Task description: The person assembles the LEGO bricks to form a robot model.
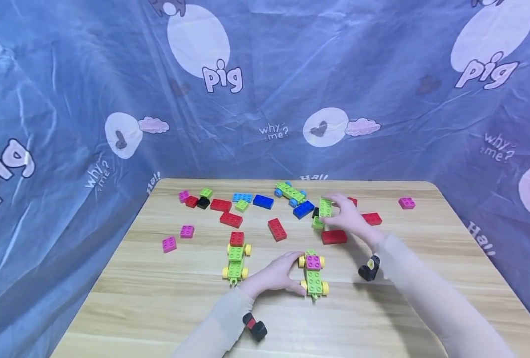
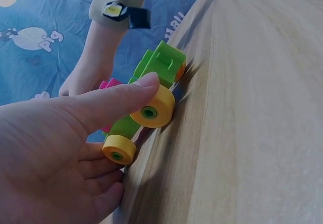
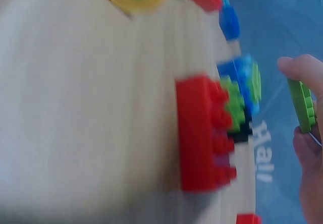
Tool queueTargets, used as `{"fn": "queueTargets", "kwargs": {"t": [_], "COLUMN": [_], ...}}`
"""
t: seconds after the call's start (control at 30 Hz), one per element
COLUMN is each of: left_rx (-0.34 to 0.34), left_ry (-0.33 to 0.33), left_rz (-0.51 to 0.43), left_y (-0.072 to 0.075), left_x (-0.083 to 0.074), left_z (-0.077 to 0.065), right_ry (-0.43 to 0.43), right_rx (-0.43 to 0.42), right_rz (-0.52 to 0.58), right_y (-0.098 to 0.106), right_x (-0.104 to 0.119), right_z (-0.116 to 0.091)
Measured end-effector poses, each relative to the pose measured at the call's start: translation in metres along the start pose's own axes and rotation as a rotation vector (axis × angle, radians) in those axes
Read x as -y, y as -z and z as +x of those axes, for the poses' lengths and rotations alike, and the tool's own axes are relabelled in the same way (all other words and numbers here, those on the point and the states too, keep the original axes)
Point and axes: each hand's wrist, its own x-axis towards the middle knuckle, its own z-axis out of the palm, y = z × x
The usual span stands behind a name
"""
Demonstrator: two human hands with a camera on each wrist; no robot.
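My left hand holds a green toy car base with yellow wheels from its left side. In the left wrist view the thumb lies on one yellow wheel and the fingers are by the other. A magenta brick is stacked on this car. Farther back, my right hand pinches a long green brick between thumb and fingers. In the right wrist view that green brick is raised above the tabletop, partly covered by the hand. A red brick lies just below this hand.
A second green car base with yellow wheels carries a red brick on the left. At the back stands a green car base with blue wheels. Several loose bricks, among them a blue brick and a magenta brick, lie around.
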Motion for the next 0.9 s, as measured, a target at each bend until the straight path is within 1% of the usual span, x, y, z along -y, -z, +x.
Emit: {"fn": "queueTargets", "kwargs": {"t": [0.2,0.47,0.73,0.9], "left_rx": [-0.001,-0.001,-0.011,-0.018], "left_ry": [0.001,-0.002,-0.006,-0.007], "left_rz": [0.003,0.002,0.009,0.013], "left_y": [0.0,-0.002,-0.002,-0.002], "left_x": [0.0,-0.001,0.001,0.001], "left_z": [0.001,0.001,0.002,0.003], "right_ry": [0.041,0.03,0.054,0.045], "right_rx": [0.009,0.025,0.033,0.029], "right_rz": [0.007,0.057,0.072,0.126], "right_y": [-0.014,-0.024,-0.032,-0.037], "right_x": [0.014,0.034,0.041,0.047], "right_z": [-0.017,-0.048,-0.072,-0.086]}}
